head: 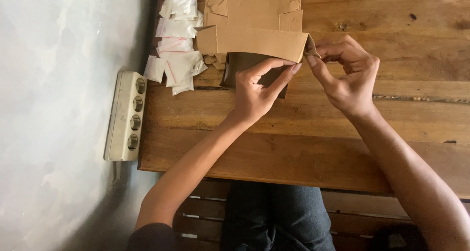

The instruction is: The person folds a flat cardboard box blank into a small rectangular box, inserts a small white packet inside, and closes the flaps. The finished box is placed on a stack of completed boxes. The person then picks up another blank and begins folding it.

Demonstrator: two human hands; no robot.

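Landmark: the wooden table (313, 133).
Hands: two are seen above the table's middle.
Cardboard box (254, 43): one, brown and half-folded, is held above the table's far part.
Left hand (254, 92): its fingers are clamped on the box's near edge, thumb and forefinger meeting at the right corner.
Right hand (350, 70): its fingertips are pinched on the small end flap (311, 48).
Flat cardboard sheets (254, 6): a pile, uncountable, beyond the box.
Plastic bags (176, 45): many, at the table's far left.
Power strip (126, 116): one, four sockets, against the table's left edge.
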